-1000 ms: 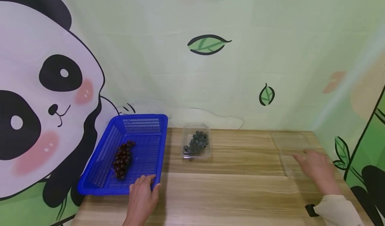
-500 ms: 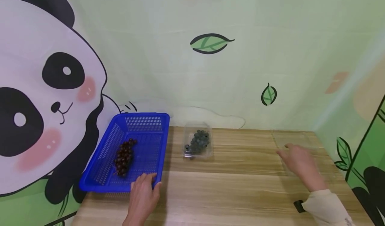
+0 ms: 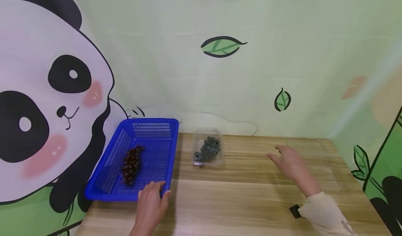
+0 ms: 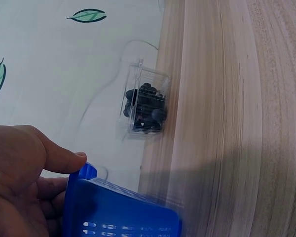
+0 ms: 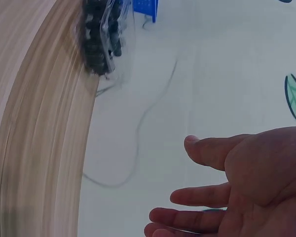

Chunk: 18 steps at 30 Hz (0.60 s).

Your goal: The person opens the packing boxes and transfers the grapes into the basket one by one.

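No readable text or labels.

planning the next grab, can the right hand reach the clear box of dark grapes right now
Probably yes: the right hand looks empty, with nothing visible between it and the clear box. Whether the dark grapes inside are covered is unclear.

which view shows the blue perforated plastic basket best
The head view: nearly the whole blue plastic basket shows, with dark red grapes inside. The left wrist view has only part, gripped by the left hand; the right wrist view, just a fragment at the top edge.
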Tool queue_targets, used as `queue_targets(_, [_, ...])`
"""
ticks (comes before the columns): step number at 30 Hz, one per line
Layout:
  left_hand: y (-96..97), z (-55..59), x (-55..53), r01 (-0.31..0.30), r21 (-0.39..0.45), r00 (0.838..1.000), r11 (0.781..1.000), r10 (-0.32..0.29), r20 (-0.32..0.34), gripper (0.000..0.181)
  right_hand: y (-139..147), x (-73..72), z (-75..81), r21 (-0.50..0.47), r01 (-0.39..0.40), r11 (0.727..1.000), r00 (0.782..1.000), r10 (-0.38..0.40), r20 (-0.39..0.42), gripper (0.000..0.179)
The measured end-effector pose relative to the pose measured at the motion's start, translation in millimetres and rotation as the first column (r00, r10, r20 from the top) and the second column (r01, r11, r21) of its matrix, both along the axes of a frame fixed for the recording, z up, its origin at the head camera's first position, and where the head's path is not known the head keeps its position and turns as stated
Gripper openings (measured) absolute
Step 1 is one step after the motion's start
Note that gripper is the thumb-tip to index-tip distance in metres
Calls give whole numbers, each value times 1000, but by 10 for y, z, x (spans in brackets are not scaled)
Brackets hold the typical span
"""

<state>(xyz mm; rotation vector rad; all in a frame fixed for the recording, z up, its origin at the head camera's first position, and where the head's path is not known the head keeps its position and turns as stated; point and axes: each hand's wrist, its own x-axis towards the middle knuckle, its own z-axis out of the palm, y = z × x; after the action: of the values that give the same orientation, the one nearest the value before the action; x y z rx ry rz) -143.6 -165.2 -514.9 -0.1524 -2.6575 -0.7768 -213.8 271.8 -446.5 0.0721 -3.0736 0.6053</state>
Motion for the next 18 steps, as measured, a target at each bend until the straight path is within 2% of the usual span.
queue_targets(8, [-5,15,6,1,3,1000,1000,-1,18,30,-270,-35,74,-21,-43,999,999,43,-15,60])
queue_targets(18, [-9,12,-1,-4,-4,1000,1000,5,17,29,-471,-80,64,-111,-62,992,998,62,-5,64])
